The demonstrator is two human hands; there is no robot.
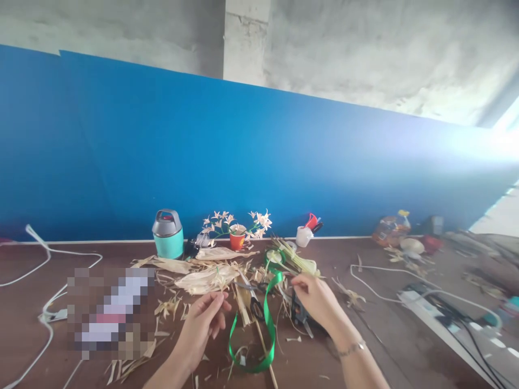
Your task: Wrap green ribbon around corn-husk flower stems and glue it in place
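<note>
My left hand (206,317) is over the table at centre left, its thumb and forefinger pressed together; whatever they pinch is too small to make out. Just beyond those fingertips is a pale husk flower (219,276) with a bit of green; I cannot tell if it touches the hand. My right hand (311,296) has its fingers closed in a pinch too, contents hidden. Between the hands a green ribbon (268,313) loops down from its roll (275,258). Black-handled scissors (256,309) lie beside the ribbon, and a thin stick (264,346) runs toward me.
Dried corn husks (206,278) and scraps litter the middle. Behind stand a teal food jar (168,243), a red cup (237,237) with husk flowers, and a white cup (303,236) of tools. A power strip (441,329) with cables lies right. A blue partition (251,156) closes the back.
</note>
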